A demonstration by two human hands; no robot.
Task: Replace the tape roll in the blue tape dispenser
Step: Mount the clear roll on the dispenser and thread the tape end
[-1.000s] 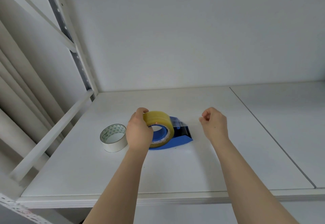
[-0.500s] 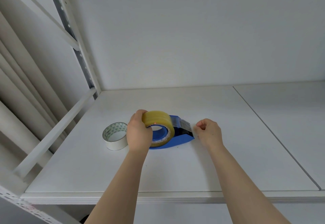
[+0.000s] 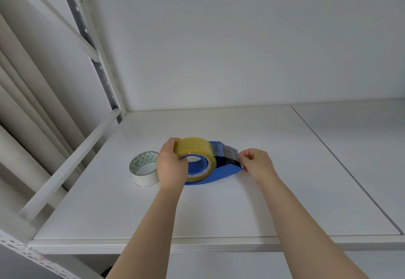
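Observation:
The blue tape dispenser (image 3: 223,172) lies on the white shelf (image 3: 219,210) with a yellowish clear tape roll (image 3: 194,148) mounted on its blue hub. My left hand (image 3: 172,164) grips the left side of that roll. My right hand (image 3: 256,163) pinches the loose end of the clear tape (image 3: 228,152) right at the dispenser's serrated cutter, at its right tip. The tape strip stretches from the roll's top to my right fingers. A second, white tape roll (image 3: 145,168) lies flat just left of my left hand.
A white metal shelf frame with a perforated upright (image 3: 103,77) and a diagonal rail (image 3: 72,164) borders the left side. The white back wall rises behind. A seam (image 3: 341,162) splits the shelf board to the right.
My right hand has moved left from open air to the dispenser's cutter end and taken hold of the tape's loose end. My left hand has stayed on the roll.

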